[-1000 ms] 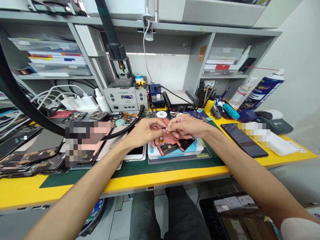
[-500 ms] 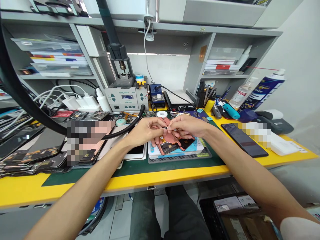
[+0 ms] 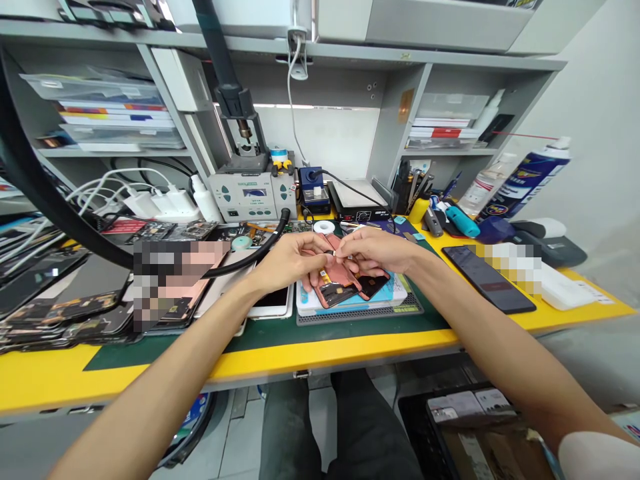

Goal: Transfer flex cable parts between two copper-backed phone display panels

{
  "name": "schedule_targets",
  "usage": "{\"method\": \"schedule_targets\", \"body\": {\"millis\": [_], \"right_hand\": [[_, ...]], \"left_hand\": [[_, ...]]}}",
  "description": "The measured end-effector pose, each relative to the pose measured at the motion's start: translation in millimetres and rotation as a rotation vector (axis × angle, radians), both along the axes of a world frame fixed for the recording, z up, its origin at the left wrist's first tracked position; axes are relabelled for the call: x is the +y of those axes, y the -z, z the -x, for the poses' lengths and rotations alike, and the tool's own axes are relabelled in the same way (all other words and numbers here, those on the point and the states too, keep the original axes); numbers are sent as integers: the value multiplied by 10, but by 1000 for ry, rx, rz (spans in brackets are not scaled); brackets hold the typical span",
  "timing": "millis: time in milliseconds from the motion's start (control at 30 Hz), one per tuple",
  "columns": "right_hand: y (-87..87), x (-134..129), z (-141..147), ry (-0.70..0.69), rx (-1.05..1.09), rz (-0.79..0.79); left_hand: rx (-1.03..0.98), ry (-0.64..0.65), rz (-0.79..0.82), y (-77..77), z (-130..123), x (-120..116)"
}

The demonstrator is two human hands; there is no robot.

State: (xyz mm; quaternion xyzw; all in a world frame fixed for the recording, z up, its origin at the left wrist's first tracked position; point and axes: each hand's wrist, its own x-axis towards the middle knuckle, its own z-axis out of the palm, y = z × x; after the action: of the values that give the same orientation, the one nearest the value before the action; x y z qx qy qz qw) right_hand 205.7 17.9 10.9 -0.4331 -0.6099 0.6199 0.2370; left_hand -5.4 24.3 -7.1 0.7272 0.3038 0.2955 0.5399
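Observation:
Both hands meet above a reddish phone part (image 3: 339, 280) that lies over a white and blue box (image 3: 310, 303). My left hand (image 3: 295, 260) has its thumb and fingers pinched together at the upper left of the part. From the right, my right hand (image 3: 373, 250) pinches at the same spot, fingertips close to the left ones. Whatever is between the fingertips is too small to name. A second dark phone part (image 3: 374, 285) with a reddish edge pokes out beneath, at the right.
A black hose (image 3: 250, 260) curves across the left side. Stacked phone parts (image 3: 65, 300) and a white tablet (image 3: 280, 304) lie left of the hands. To the right are a dark phone (image 3: 487, 280) and a spray can (image 3: 525, 180). A rework station (image 3: 255, 197) stands behind.

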Motion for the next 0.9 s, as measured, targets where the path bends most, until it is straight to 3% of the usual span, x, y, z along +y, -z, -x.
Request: {"method": "schedule_targets", "body": {"millis": [900], "right_hand": [[-43, -37, 30, 22, -14, -3]], "left_hand": [[-12, -13, -6, 11, -4, -3]]}}
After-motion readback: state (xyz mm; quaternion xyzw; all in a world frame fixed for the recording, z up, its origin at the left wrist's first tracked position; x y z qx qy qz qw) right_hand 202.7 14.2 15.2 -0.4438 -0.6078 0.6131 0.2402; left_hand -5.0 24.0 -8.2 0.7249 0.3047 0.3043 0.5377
